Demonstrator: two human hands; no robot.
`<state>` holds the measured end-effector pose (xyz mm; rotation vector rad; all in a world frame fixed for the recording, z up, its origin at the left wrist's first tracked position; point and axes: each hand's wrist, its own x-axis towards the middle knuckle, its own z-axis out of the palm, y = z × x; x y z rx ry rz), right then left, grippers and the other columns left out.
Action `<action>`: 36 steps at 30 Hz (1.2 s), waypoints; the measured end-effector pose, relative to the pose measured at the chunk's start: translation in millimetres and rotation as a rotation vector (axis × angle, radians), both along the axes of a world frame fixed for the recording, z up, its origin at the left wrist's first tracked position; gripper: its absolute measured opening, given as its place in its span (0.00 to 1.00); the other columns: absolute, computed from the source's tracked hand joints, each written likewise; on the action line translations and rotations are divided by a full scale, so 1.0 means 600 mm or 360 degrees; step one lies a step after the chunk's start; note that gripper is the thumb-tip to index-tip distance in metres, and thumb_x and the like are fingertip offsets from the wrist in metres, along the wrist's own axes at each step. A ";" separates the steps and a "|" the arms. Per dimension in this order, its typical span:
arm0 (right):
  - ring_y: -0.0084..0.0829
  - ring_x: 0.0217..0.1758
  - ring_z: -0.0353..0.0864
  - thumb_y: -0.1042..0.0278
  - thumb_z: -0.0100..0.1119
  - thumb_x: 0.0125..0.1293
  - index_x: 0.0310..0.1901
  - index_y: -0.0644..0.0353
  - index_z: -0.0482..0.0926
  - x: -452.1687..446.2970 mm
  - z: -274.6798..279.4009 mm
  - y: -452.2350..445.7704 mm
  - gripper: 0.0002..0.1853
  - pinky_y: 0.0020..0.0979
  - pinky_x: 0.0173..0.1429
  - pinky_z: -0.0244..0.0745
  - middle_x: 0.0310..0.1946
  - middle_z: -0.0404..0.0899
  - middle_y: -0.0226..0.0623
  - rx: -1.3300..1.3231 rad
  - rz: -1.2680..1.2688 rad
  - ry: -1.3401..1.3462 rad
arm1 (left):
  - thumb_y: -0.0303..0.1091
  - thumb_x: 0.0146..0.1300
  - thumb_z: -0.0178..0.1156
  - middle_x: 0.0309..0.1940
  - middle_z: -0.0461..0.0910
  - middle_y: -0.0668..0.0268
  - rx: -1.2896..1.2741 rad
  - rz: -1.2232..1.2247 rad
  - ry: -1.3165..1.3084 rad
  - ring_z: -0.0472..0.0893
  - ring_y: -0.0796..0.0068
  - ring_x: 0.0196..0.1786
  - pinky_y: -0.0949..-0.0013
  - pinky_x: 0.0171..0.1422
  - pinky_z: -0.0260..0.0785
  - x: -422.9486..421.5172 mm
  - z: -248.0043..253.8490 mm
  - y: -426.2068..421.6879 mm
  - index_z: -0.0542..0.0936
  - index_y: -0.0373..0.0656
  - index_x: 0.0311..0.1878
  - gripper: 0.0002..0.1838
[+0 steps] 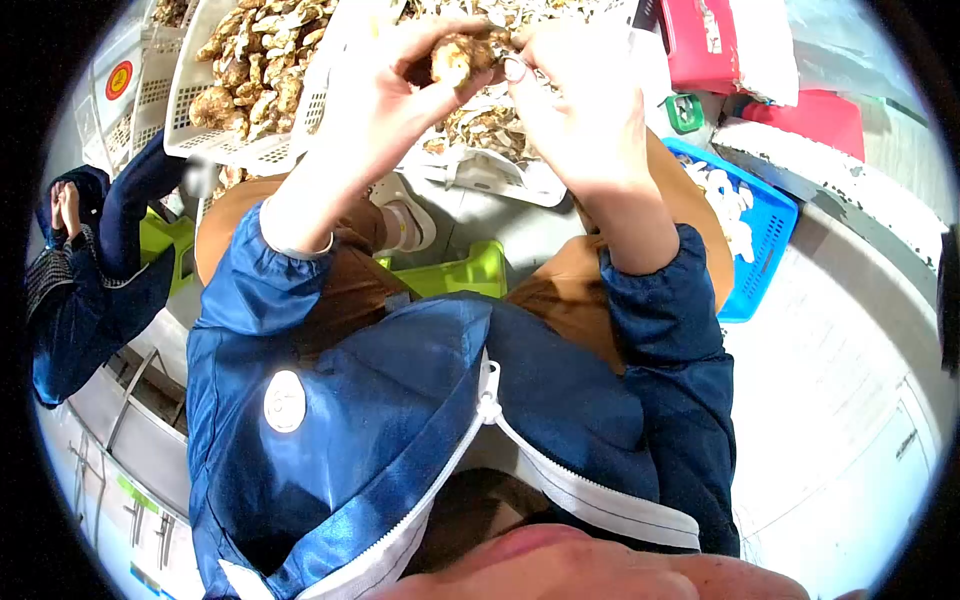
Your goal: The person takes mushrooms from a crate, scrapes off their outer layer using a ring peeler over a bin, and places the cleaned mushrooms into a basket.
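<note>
My left hand is closed around a knobbly brown-and-white piece that looks like a mushroom, near the top of the view. Close beside it, my right hand has its fingers pinched at the piece's right end. Whatever sits between those fingers is too small and bright to make out. Below both hands, a white crate holds brown and pale scraps.
At the left, a white basket is heaped with brown knobbly pieces. A blue basket with white pieces stands at the right. Lime-green stools are low down. Another person sits at the left. Red containers are upper right.
</note>
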<state>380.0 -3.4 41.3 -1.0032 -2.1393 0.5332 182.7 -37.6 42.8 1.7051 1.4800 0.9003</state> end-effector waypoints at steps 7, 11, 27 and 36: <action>0.46 0.43 0.85 0.76 0.63 0.59 0.43 0.61 0.82 -0.002 -0.004 -0.008 0.10 0.39 0.50 0.81 0.40 0.84 0.44 0.0163 -0.0058 -0.0206 | 0.28 0.60 0.73 0.52 0.86 0.62 0.0275 -0.0074 0.0219 0.85 0.72 0.54 0.69 0.61 0.76 0.002 -0.014 -0.003 0.83 0.42 0.61 0.24; 0.41 0.43 0.86 0.74 0.64 0.62 0.45 0.61 0.84 0.003 -0.001 -0.008 0.09 0.35 0.51 0.81 0.40 0.86 0.43 -0.0025 -0.0027 -0.0181 | 0.28 0.60 0.70 0.50 0.87 0.61 0.0327 -0.0052 0.0190 0.86 0.68 0.52 0.67 0.59 0.77 -0.001 -0.015 0.001 0.83 0.45 0.59 0.22; 0.42 0.44 0.79 0.73 0.66 0.59 0.33 0.65 0.79 0.047 0.024 0.033 0.06 0.37 0.47 0.75 0.39 0.79 0.44 -0.0797 -0.0433 0.0000 | 0.30 0.69 0.58 0.66 0.76 0.58 -0.0699 -0.0148 -0.1727 0.76 0.66 0.67 0.59 0.69 0.70 -0.064 -0.040 0.005 0.68 0.36 0.74 0.30; 0.43 0.50 0.81 0.74 0.66 0.62 0.32 0.64 0.79 0.042 0.037 0.026 0.05 0.38 0.55 0.77 0.42 0.81 0.44 -0.0417 0.0302 0.0326 | 0.28 0.72 0.57 0.61 0.79 0.60 -0.0691 0.0052 -0.1627 0.78 0.67 0.64 0.59 0.72 0.69 -0.071 -0.062 0.007 0.71 0.37 0.71 0.25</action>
